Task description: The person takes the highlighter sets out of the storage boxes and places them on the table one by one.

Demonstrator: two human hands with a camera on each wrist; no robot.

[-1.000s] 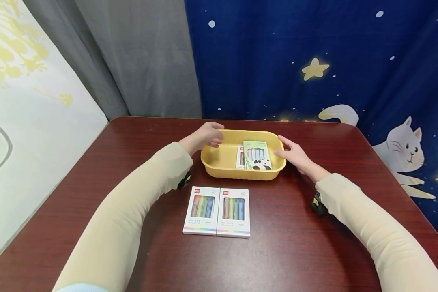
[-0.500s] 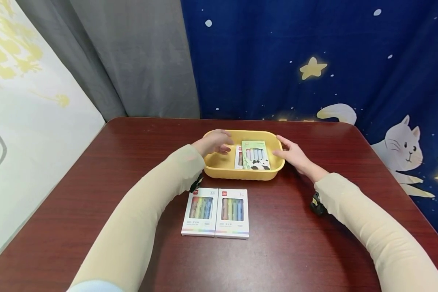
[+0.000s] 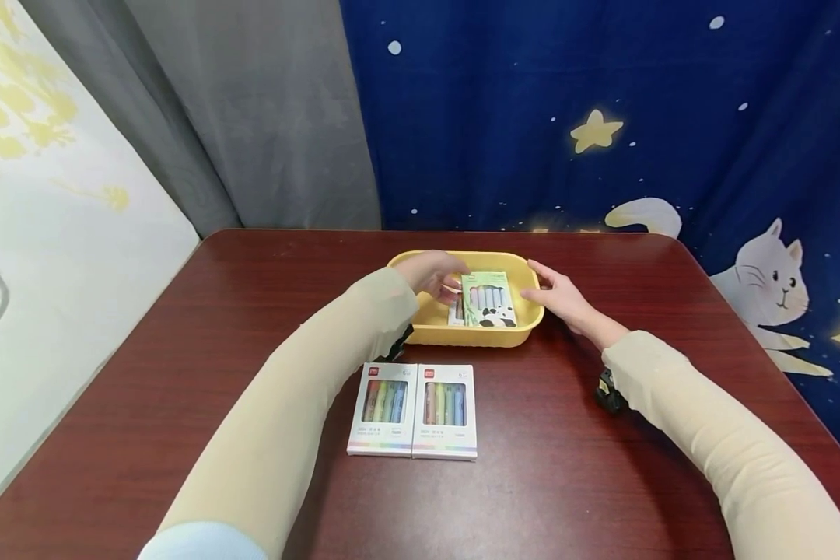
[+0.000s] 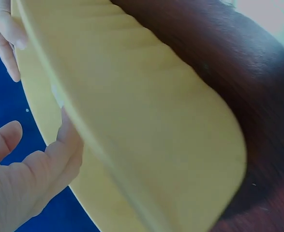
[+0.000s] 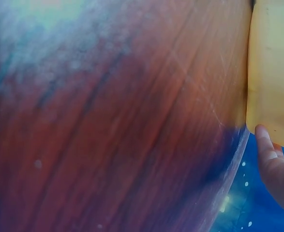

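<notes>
A yellow plastic basket (image 3: 462, 336) stands toward the back of the table. Inside lie a green marker box (image 3: 488, 299) with a panda picture and, partly beneath it, a white box (image 3: 455, 311). My left hand (image 3: 430, 274) reaches over the basket's left side, its loosely bent fingers beside these boxes; the left wrist view hides the fingertips behind the basket's rim (image 4: 91, 145). At the right end my right hand (image 3: 563, 299) holds the rim, thumb over the inside and fingers outside. Two white marker boxes, a left one (image 3: 381, 408) and a right one (image 3: 444, 411), lie side by side in front.
The dark red wooden table (image 3: 567, 482) has rounded far corners. Behind it hang a grey curtain (image 3: 266, 117) and a blue curtain (image 3: 476, 117) with stars and a cat. A white wall (image 3: 56, 257) borders the left edge.
My left hand has moved right, from the basket's left rim to the boxes inside. The right hand stays at the right rim, and the boxes have not visibly shifted.
</notes>
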